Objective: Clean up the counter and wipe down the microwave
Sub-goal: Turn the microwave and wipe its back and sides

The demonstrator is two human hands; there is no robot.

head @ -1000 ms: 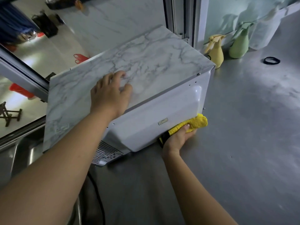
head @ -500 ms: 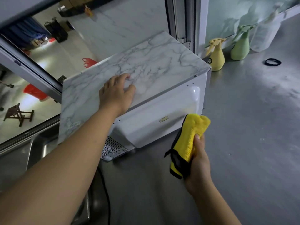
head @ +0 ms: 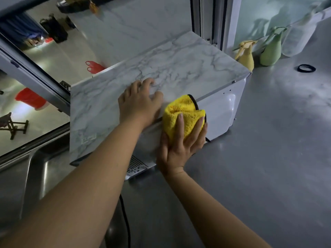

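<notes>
At frame centre the left hand (head: 138, 106) rests on the marble-patterned microwave (head: 179, 72), fingers loosely spread. The right hand (head: 180, 142) presses a yellow cloth (head: 180, 113) (black-edged) against its white back panel, fingers splayed. 2 spray bottles (head: 246, 54) stand upper right on the counter (head: 268, 158).

A small label on the microwave (head: 161, 72) top (too blurred) cannot be read.
</notes>
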